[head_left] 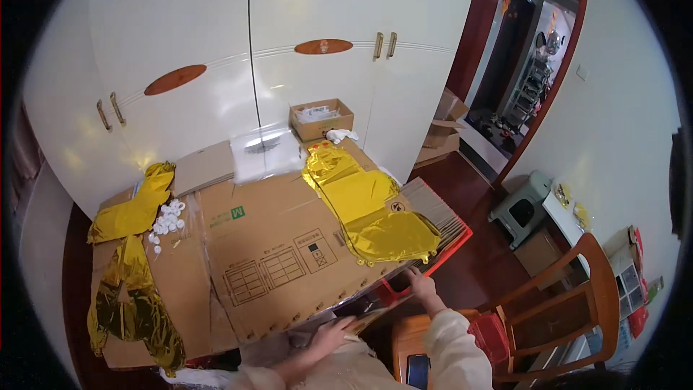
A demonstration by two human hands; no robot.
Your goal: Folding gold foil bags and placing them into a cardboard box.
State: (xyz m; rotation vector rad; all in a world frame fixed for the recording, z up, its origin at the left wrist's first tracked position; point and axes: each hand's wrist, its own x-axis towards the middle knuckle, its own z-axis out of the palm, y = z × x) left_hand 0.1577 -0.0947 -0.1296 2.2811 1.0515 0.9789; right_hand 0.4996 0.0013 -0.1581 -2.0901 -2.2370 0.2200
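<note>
Below the table's near edge, my left hand [330, 336] is low over my lap, at the near end of a narrow tan flat piece [373, 318]. Its fingers are blurred, so their grip is unclear. My right hand [423, 287] is beside the table's near right corner, fingers bent together; whatever they hold is too small to make out. Just beyond it, a shiny gold foil balloon [382, 235] lies flat and uninflated on the cardboard [267, 209] covering the table. More crumpled gold foil [133, 296] hangs over the left end, next to a pile of small white rolls [167, 218].
A small open carton [321, 120] with white packets stands at the back, beside clear plastic sheets [267, 152] and grey-brown flat cardboard [204, 167]. A wooden chair [556, 303] is close on the right; a phone [418, 370] lies near my right forearm. White cabinets [173, 22] rise behind.
</note>
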